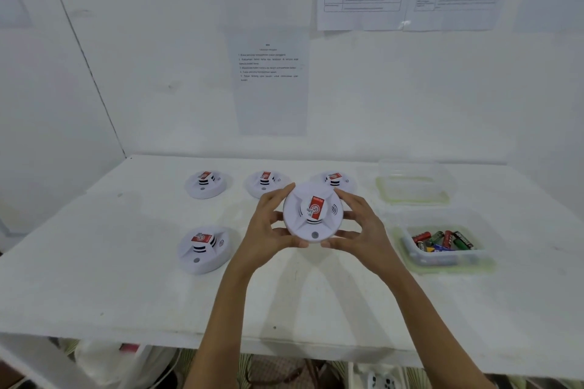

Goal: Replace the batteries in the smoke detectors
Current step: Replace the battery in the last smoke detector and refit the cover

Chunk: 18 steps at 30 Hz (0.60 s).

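While both hands hold one smoke detector (313, 213) up over the middle of the table (126, 294), four others lie flat on its top.

The left hand (271, 224) grasps the raised detector's left rim and the right hand (363, 224) its right rim, fingers curled round the far side, and the two thumbs nearly meet under the near edge. Its face, with the red label, tilts toward the person. Behind the hands, three detectors sit in a row along the far edge: the far-left detector (207, 184), the middle detector (264, 180), partly hidden by the left fingers, and the far-right detector (335, 178). A fourth detector (202, 248) lies just left of the left wrist. Toward the right edge stand a clear tub (410, 199) and, nearer, a battery tub (407, 257) holding loose batteries (442, 240), well apart from the right hand.
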Each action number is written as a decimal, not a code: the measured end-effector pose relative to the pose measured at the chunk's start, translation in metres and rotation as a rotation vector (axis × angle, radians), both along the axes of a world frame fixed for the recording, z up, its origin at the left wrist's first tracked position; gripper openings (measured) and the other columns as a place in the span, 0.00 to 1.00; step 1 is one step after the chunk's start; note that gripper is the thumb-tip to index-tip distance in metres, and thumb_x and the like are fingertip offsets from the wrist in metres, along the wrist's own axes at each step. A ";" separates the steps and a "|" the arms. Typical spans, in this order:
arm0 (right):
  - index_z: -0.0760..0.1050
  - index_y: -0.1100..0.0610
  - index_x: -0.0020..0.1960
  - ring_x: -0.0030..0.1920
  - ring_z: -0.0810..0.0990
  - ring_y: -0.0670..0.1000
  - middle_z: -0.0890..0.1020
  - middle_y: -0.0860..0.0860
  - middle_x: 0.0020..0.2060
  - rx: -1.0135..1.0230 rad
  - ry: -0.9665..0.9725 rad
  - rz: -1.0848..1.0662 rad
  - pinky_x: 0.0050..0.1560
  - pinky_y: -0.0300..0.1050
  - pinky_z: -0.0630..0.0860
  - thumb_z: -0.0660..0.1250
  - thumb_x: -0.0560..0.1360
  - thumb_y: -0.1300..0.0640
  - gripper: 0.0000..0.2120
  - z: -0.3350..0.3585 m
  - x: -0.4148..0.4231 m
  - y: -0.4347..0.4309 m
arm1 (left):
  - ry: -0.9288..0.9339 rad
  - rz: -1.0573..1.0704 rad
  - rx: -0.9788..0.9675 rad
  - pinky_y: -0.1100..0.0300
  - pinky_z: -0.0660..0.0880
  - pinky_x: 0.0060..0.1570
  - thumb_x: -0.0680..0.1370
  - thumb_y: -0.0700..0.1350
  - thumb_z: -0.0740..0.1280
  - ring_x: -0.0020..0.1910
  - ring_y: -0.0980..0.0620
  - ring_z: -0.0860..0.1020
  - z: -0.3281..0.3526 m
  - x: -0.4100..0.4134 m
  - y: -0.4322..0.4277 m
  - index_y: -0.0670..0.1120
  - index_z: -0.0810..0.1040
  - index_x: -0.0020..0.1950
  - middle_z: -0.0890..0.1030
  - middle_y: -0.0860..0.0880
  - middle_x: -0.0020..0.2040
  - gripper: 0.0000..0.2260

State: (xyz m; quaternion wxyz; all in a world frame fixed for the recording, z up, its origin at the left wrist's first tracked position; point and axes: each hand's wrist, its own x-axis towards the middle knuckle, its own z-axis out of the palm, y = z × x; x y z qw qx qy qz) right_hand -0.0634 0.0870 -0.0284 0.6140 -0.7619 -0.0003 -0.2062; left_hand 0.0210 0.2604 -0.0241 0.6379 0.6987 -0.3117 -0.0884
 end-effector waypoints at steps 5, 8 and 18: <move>0.70 0.46 0.63 0.52 0.77 0.40 0.72 0.42 0.60 0.001 -0.018 -0.023 0.42 0.36 0.78 0.77 0.60 0.70 0.37 0.000 -0.003 0.003 | 0.017 0.007 -0.038 0.64 0.78 0.42 0.62 0.30 0.77 0.57 0.52 0.76 -0.003 -0.002 -0.001 0.51 0.68 0.69 0.68 0.54 0.67 0.40; 0.70 0.51 0.65 0.52 0.77 0.40 0.72 0.43 0.61 0.011 -0.022 -0.050 0.42 0.36 0.78 0.77 0.60 0.70 0.37 -0.002 -0.002 0.005 | 0.033 0.014 -0.053 0.63 0.78 0.42 0.62 0.30 0.77 0.57 0.52 0.77 -0.004 -0.001 0.000 0.49 0.68 0.70 0.69 0.52 0.68 0.39; 0.68 0.54 0.68 0.53 0.77 0.38 0.74 0.36 0.57 0.002 -0.028 -0.099 0.44 0.36 0.79 0.78 0.61 0.68 0.39 0.000 -0.001 0.013 | 0.041 0.040 -0.090 0.65 0.78 0.41 0.64 0.29 0.76 0.58 0.52 0.77 -0.004 -0.004 0.003 0.50 0.68 0.68 0.72 0.51 0.68 0.38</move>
